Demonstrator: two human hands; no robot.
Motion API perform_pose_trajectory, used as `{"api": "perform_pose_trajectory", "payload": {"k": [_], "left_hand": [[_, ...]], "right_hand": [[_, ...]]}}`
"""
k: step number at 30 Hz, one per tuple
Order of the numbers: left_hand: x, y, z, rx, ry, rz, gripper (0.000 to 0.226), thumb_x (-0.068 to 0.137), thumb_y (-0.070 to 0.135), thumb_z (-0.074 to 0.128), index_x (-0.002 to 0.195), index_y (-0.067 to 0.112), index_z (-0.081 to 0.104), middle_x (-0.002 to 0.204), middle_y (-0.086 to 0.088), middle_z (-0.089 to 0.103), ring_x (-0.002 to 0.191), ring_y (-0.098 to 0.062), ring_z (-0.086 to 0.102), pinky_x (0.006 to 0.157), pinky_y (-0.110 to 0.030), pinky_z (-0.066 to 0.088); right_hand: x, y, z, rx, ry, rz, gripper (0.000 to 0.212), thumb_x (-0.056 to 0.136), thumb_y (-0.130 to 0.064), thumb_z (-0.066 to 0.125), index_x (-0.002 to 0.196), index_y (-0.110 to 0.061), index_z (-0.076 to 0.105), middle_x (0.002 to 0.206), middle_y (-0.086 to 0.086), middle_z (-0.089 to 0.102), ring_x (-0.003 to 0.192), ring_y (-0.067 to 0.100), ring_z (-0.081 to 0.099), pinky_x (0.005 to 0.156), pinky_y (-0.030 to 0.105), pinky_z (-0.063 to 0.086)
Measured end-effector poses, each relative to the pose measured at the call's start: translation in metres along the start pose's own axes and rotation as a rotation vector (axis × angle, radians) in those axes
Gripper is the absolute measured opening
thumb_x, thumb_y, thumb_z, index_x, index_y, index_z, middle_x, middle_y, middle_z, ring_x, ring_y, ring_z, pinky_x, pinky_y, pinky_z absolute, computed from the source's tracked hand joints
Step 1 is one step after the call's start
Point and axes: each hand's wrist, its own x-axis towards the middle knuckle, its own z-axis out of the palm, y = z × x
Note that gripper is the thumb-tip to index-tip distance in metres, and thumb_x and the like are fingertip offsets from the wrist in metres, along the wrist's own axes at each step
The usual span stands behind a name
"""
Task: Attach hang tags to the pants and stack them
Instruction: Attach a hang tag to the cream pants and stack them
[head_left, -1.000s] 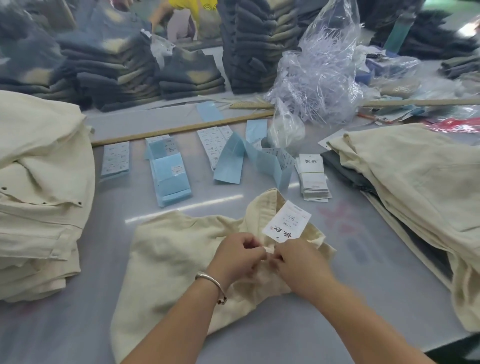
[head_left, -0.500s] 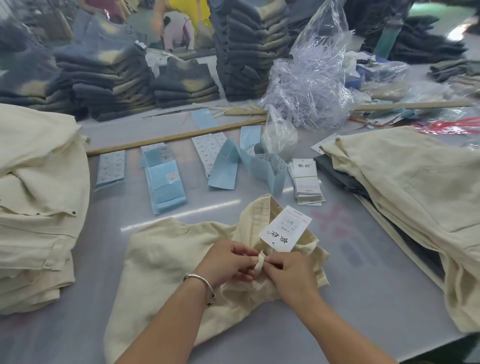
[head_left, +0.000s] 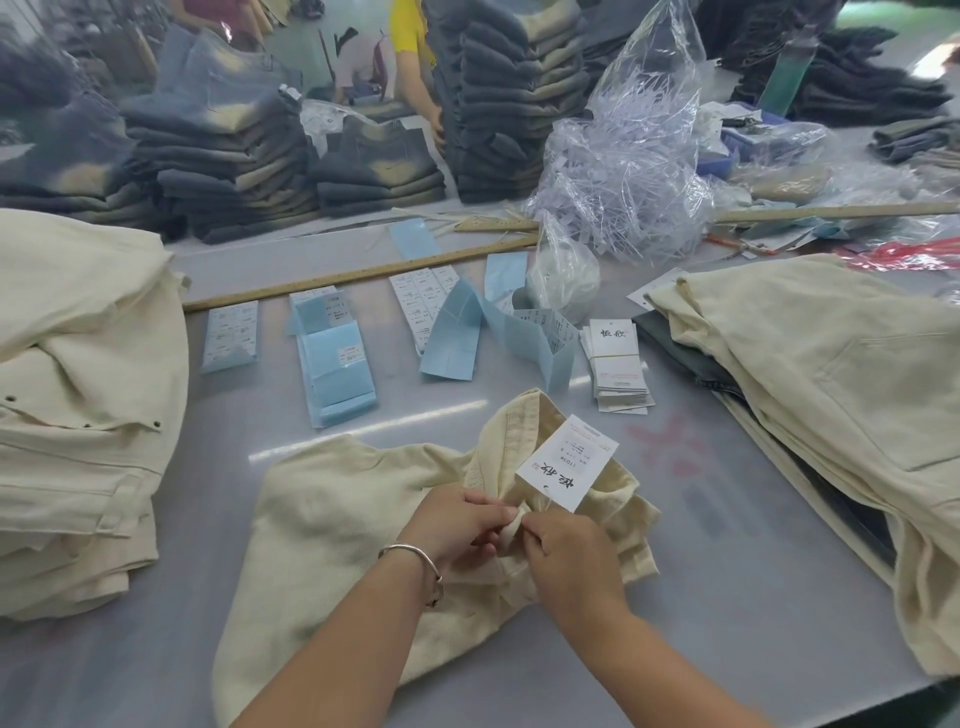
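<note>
Two hands: your left hand (head_left: 457, 525) and right hand (head_left: 566, 556) meet at lower centre of the frame, fingertips almost touching.
Left hand: its fingers are curled, pinching a small fold of cream cloth; a silver bracelet (head_left: 415, 558) sits on the wrist.
Right hand: its fingers are curled too, pinching the same fold from the other side, just below the tag's lower corner.
Pants: the cream pants (head_left: 332, 540) you work on lie crumpled on the grey worktop (head_left: 753, 571) at lower centre, waistband bunched up under your fingers.
Hang tag: a white hang tag (head_left: 569, 462) with dark print stands tilted just above your right hand, against the waistband; you cannot tell from this view whether it is fastened.
Spare tags: a small stack of white tags (head_left: 618, 364) lies right of centre, above the pants.
Left pile: folded cream pants (head_left: 78, 395) fill the left edge of the frame.
Right pile: more cream pants (head_left: 831, 415) lie spread at the right edge.
Blue sheets: light blue label sheets (head_left: 337, 364) lie in a row across the middle, below a long wooden ruler (head_left: 358, 273).
Clear bag: a plastic bag (head_left: 628, 171) of thin plastic strands sits at upper right.
Background: dark folded jeans (head_left: 218, 156) are stacked across the top.
</note>
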Motion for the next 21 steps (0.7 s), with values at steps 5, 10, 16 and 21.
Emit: {"api": "perform_pose_trajectory", "payload": {"k": [5,10,16,21], "left_hand": [[0.004,0.006,-0.002,0.003,-0.034,-0.099,0.011,0.084,0.006,0.072,0.074,0.005,0.067,0.048,0.001,0.049,0.038,-0.005,0.04,0.039,-0.015,0.042],[0.004,0.005,0.004,0.192,0.017,0.02,0.035,0.084,0.004,0.059,0.051,0.013,0.051,0.043,-0.001,0.042,0.036,-0.01,0.037,0.04,-0.017,0.036],[0.008,0.0,0.013,0.697,0.269,0.322,0.014,0.098,0.022,0.047,0.085,0.018,0.052,0.083,0.0,0.061,0.078,-0.018,0.054,0.069,-0.03,0.038],[0.005,0.007,0.012,0.168,0.241,0.32,0.02,0.101,0.009,0.041,0.097,-0.002,0.058,0.051,0.003,0.054,0.044,-0.003,0.049,0.049,-0.017,0.042]], "right_hand": [[0.0,-0.009,0.001,-0.137,0.096,-0.061,0.019,0.089,-0.011,0.051,0.082,-0.012,0.068,0.084,0.004,0.068,0.081,0.023,0.061,0.06,0.027,0.029],[0.008,-0.007,0.002,-0.151,-0.083,0.029,0.022,0.094,-0.015,0.043,0.092,-0.012,0.064,0.099,0.004,0.065,0.087,0.022,0.052,0.064,0.028,0.027],[0.018,-0.002,-0.017,0.243,-0.145,0.066,0.017,0.092,-0.011,0.057,0.084,-0.011,0.073,0.078,0.001,0.07,0.075,0.016,0.058,0.067,0.028,0.041],[0.023,0.007,-0.042,0.6,-0.123,0.236,0.014,0.088,-0.003,0.065,0.084,-0.014,0.073,0.061,0.001,0.064,0.055,0.009,0.054,0.054,0.017,0.042]]}}
